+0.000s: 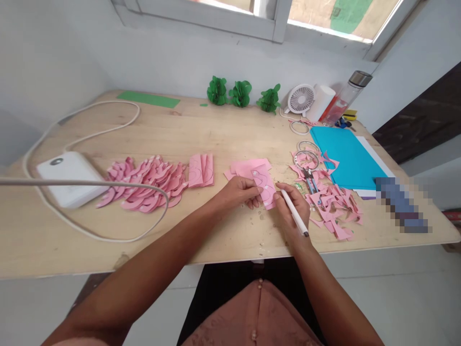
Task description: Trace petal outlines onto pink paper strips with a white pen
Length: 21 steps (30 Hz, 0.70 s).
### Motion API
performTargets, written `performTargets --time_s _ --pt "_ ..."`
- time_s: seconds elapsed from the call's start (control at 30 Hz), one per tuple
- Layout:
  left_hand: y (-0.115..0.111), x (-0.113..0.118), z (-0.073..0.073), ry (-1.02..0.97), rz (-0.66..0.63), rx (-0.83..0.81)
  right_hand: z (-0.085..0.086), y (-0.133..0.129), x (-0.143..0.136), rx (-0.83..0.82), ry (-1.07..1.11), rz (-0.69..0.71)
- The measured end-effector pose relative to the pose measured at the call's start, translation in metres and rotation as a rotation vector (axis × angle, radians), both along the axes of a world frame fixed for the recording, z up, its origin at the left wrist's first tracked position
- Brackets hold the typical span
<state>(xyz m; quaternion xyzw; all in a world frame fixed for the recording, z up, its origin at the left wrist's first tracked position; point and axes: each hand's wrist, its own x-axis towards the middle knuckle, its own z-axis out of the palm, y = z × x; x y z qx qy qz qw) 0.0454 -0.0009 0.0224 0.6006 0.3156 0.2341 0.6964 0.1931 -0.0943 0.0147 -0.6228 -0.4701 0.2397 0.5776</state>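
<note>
My left hand (239, 191) pinches a small folded pink paper piece (265, 188) with a drawn outline, holding it just above the wooden table (223, 129). My right hand (291, 209) grips a white pen (295, 214), its tip at the paper's right edge. Under and behind the piece lie a few more pink paper rectangles (248, 167). A pile of cut pink petal shapes (144, 182) lies to the left, with folded pink pieces (200, 170) beside it. Pink scraps (333, 204) and small scissors (310, 179) lie to the right of my right hand.
A white box device (68, 178) with a long white cable (93, 134) sits at the left. Three green paper balls (239, 93), a small white fan (300, 99), a bottle (345, 96), a green sheet (147, 99) and a cyan paper stack (347, 156) are farther back and right.
</note>
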Motion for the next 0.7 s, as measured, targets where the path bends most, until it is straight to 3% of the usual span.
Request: performTargets --time_s 0.37,0.7 --pt "0.0005 -0.0003 -0.0023 -0.009 0.001 0.003 0.0037 -0.0007 -0.0027 -0.006 0.027 -0.012" --pt "-0.0021 -0.0007 0.0043 0.019 0.013 -0.009 0.0042 -0.0004 -0.0039 -0.004 0.05 -0.017"
